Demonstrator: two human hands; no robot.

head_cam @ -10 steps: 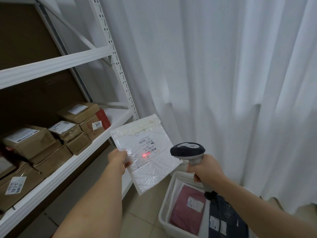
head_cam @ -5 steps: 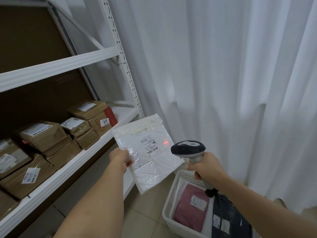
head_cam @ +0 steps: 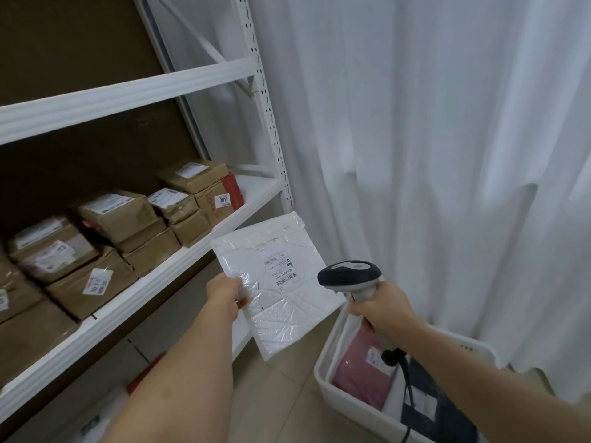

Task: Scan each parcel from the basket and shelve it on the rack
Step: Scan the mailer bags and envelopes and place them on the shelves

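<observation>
Head view: left hand (head_cam: pixel 224 294) pinches white bubble mailer (head_cam: pixel 278 292); right hand (head_cam: pixel 377 310) grips barcode scanner (head_cam: pixel 350 276) (aim squarely at the barcode label).

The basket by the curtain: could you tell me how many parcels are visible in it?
2: a pink parcel at the basket's left side, a dark blue one to its right. Others may lie hidden underneath.

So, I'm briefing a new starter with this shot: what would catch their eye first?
Probably the white bubble mailer at centre, gripped by the left hand, with the handheld scanner in the right hand beside it. Next, brown boxes stacked on the white rack at left, and the white basket of parcels at lower right.
</observation>
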